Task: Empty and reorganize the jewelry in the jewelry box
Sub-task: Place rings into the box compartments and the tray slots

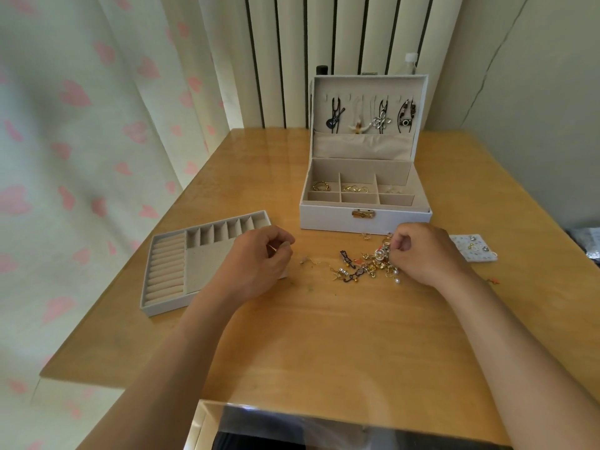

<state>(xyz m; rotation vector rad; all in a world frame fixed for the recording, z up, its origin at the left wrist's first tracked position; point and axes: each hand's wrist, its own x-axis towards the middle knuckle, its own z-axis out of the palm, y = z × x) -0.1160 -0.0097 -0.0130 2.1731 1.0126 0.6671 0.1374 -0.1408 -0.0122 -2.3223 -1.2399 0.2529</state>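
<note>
While the jewelry box [363, 219] stands open at the far middle of the desk [324, 336], we work just in front of it with both hands. Our left grip [259, 258] hovers in front of the box and to its left, fingers curled and thumb pressed to forefinger on a small thin piece [272, 249] that we cannot identify. Our right grip [428, 254] sits in front of the box's right corner, fingers curled down into the jewelry pile [363, 269], pinching at the silver rings on its top. That pile, a tangle of gold, silver, dark links and a pearl, lies on the desk just in front of the box's clasp [363, 214]. A lone earring hook [308, 262] lies left of the pile, between our hands. Inside the box, the three back compartments hold gold and pale pieces, and its upright lid [367, 89] carries four hanging pendants. The removed tray [162, 308] lies left of the box and nearer to us, partly under our left hand. An earring card [474, 248] lies in front of the box, to its right.
</note>
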